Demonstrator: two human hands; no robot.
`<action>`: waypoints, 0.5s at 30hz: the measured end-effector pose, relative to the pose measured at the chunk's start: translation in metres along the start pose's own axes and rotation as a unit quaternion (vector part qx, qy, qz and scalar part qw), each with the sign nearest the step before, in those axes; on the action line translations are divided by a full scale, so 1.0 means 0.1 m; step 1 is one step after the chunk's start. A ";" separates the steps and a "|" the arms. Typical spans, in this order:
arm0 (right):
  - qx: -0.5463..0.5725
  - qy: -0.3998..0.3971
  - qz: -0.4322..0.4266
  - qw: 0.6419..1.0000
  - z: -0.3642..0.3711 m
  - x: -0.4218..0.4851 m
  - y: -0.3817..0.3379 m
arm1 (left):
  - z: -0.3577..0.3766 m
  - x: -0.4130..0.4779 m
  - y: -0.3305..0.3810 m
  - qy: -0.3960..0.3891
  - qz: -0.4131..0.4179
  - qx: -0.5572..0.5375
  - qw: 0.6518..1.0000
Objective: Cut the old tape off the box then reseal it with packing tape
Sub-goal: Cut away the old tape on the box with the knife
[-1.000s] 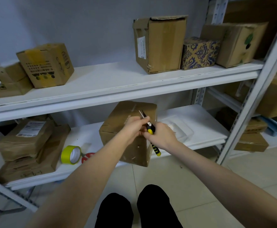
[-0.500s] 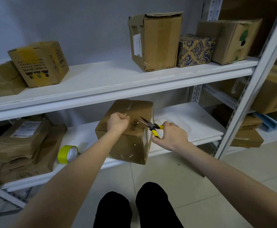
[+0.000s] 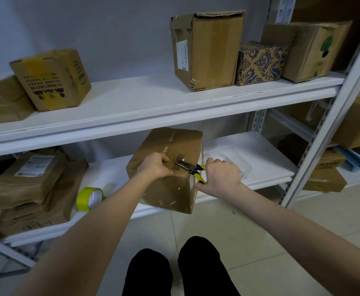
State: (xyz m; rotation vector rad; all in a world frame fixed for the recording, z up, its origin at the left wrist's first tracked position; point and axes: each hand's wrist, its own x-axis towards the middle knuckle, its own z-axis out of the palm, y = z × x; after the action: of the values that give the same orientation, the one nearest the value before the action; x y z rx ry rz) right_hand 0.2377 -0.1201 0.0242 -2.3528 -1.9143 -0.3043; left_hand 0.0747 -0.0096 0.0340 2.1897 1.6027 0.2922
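Head view: the box sits on the lower shelf. The right hand grips yellow-handled cutters at the box's top right edge, their nose lying leftward across the top toward the left hand, whose fingers curl on that top; whether they pinch tape cannot be told. The tape roll lies left of the box
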 end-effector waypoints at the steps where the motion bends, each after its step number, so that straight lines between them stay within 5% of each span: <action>1: -0.001 -0.003 0.004 1.000 -0.01 -0.02 0.02 | 0.00 0.01 0.00 0.004 -0.002 -0.006 1.000; 15: -0.004 -0.012 0.008 1.000 0.02 0.07 0.00 | 0.01 0.00 0.06 0.002 -0.007 0.018 1.000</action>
State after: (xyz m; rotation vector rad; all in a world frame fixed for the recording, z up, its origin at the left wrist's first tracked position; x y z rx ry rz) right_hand 0.2393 -0.1129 0.0240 -2.3860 -1.9079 -0.2847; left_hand 0.0799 -0.0109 0.0359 2.2053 1.6365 0.2671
